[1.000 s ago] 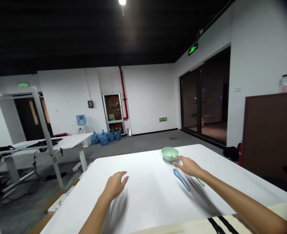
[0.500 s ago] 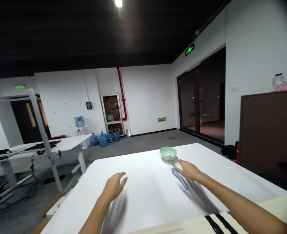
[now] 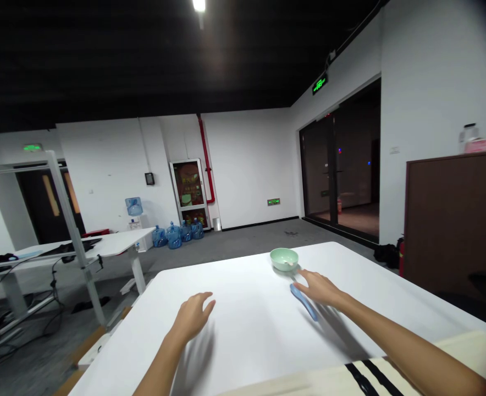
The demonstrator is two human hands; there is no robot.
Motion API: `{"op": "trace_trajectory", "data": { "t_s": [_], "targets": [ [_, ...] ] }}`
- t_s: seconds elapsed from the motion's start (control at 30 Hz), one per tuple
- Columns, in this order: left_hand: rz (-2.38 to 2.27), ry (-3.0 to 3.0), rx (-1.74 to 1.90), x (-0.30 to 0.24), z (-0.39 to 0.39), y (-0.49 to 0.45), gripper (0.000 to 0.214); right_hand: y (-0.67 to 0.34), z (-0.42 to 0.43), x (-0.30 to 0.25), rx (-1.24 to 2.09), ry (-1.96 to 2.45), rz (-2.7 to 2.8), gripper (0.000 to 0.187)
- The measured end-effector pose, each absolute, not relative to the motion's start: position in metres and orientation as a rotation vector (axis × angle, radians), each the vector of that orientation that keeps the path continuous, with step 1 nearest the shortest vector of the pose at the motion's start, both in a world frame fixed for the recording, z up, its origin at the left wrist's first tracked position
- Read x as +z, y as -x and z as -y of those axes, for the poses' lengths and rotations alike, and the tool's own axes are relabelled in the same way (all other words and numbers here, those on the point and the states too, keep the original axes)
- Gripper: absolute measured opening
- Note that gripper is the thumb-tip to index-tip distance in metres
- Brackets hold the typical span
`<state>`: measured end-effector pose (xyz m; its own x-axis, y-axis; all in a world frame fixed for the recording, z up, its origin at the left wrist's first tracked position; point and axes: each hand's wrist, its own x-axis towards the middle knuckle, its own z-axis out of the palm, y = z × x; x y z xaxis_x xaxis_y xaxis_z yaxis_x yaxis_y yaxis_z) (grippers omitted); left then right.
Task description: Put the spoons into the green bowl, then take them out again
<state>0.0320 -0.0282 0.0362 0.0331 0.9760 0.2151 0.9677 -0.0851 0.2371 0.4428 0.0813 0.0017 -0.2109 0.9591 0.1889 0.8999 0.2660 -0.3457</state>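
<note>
My right hand lies flat on the white table, fingers stretched toward a pale green bowl that stands just beyond its fingertips. A blue spoon lies on the table right beside the hand's left edge; I cannot tell whether they touch. The hand holds nothing. My left hand rests palm down on the table to the left, fingers spread and empty, well apart from the spoon and bowl.
A striped cloth lies at the table's near edge. A brown cabinet stands to the right. Another white desk with a metal frame is at the left, across grey carpet. Blue water jugs line the far wall.
My right hand drew back slightly from the bowl and now covers the green spoon that lay to the right of the blue one. The left hand has barely moved.
</note>
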Motion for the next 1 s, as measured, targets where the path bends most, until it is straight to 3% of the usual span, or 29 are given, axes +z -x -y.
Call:
{"op": "trace_trajectory", "data": {
  "t_s": [0.23, 0.7, 1.0],
  "targets": [
    [-2.109, -2.243, 0.509, 0.037, 0.03, -0.033, 0.052, -0.443, -0.084, -0.001, 0.229, 1.684, 2.185, 0.057],
    [-2.108, -2.229, 0.498, 0.042, 0.03, -0.035, 0.049, -0.421, -0.159, 0.052, 0.068, 1.85, 2.074, 0.042],
    [-2.098, -2.219, 0.53, 0.045, 0.031, -0.038, 0.049, -0.405, -0.218, 0.044, 0.182, 2.02, 2.028, 0.028]
  ]
}}
